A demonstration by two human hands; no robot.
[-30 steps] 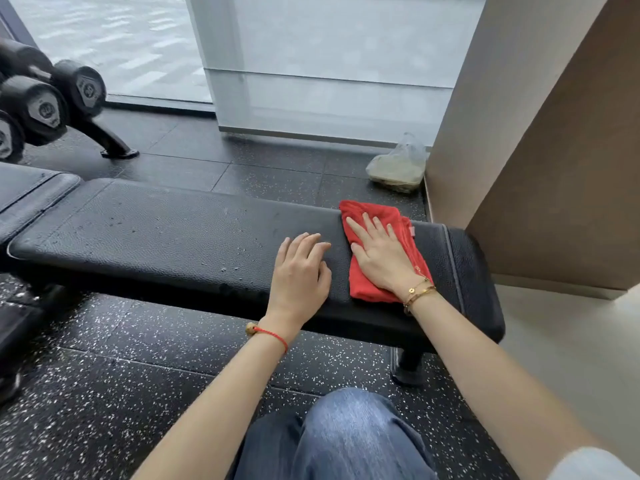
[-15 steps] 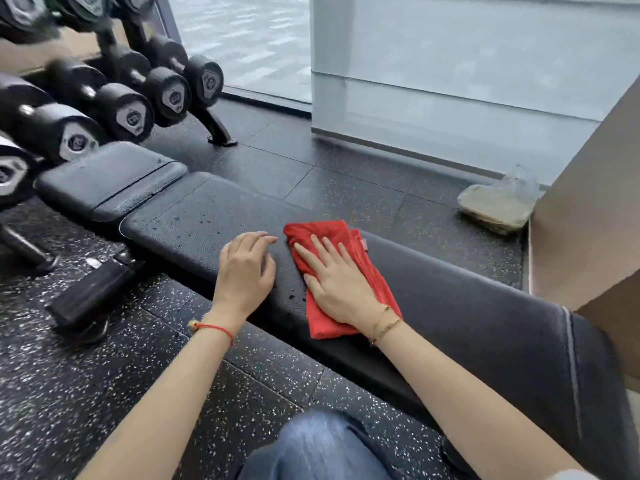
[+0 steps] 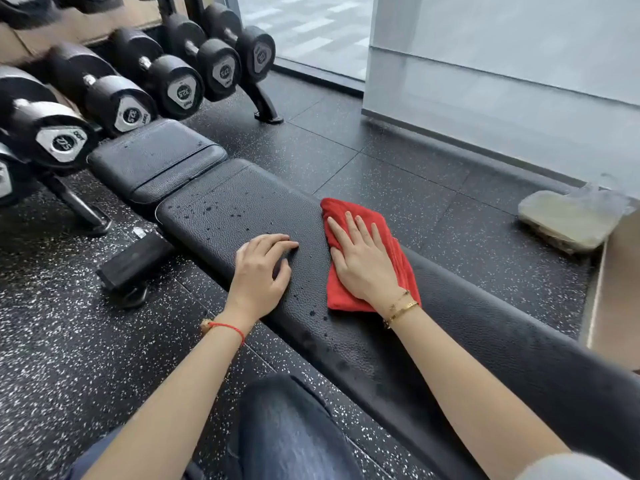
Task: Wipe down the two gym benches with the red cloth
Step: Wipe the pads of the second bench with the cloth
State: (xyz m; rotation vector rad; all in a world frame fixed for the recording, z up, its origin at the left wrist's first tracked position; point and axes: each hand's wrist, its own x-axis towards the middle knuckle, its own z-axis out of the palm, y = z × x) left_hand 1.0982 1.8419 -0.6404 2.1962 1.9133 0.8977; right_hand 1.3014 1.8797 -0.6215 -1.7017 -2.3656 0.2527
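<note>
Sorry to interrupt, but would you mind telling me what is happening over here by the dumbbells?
A person is wiping a black gym bench with a red cloth. The right hand lies flat on the cloth, pressing it onto the long pad. The left hand rests on the pad beside it, fingers loosely bent, holding nothing. Water droplets dot the pad ahead of the cloth, toward the seat pad and the dumbbell rack, so that stretch looks not yet wiped.

bench (image 3: pixel 485 341) cut off right, dumbbells (image 3: pixel 69 140) cropped left

One bench (image 3: pixel 263 209), one red cloth (image 3: pixel 349 216), two hands.
</note>
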